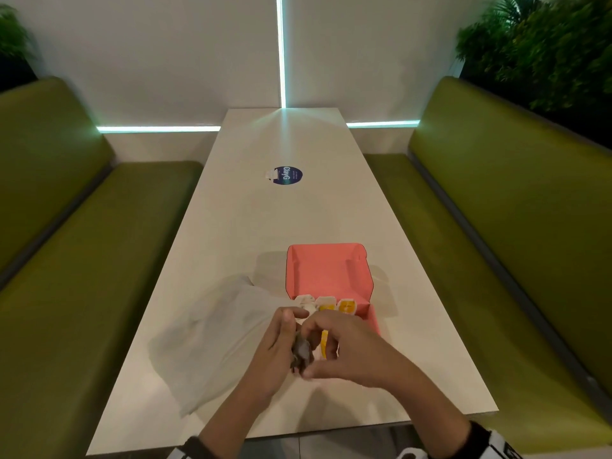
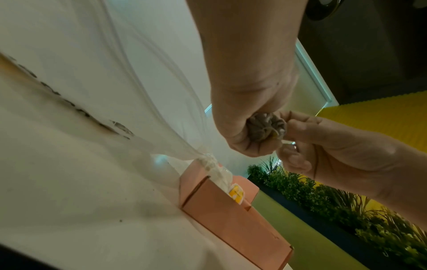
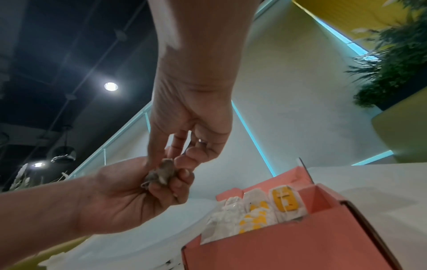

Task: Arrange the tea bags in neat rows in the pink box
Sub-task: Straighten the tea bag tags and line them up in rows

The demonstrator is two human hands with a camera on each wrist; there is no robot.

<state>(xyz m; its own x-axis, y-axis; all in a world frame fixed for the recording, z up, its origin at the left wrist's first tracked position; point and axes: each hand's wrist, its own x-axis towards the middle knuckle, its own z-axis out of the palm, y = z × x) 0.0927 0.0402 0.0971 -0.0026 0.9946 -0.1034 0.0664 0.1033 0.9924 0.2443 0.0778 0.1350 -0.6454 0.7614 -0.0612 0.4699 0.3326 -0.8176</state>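
Observation:
The open pink box (image 1: pixel 331 276) stands on the white table, right of centre, its lid tilted back. A row of white tea bags with yellow tags (image 1: pixel 326 304) stands along its near side, also seen in the right wrist view (image 3: pixel 254 210). Just in front of the box my left hand (image 1: pixel 281 342) grips a crumpled brownish tea bag (image 1: pixel 301 354) in its curled fingers. My right hand (image 1: pixel 334 346) pinches the same tea bag (image 3: pixel 161 172) from the other side. A yellow tag (image 1: pixel 324 342) shows under the right fingers. The left wrist view shows the tea bag (image 2: pixel 265 127) between both hands.
A crumpled clear plastic bag (image 1: pixel 215 332) lies left of the box, reaching under my left hand. A round dark blue sticker (image 1: pixel 287 175) sits farther up the table. Green benches (image 1: pixel 82 260) (image 1: pixel 496 243) flank the table. The near table edge (image 1: pixel 298 429) is just below my wrists.

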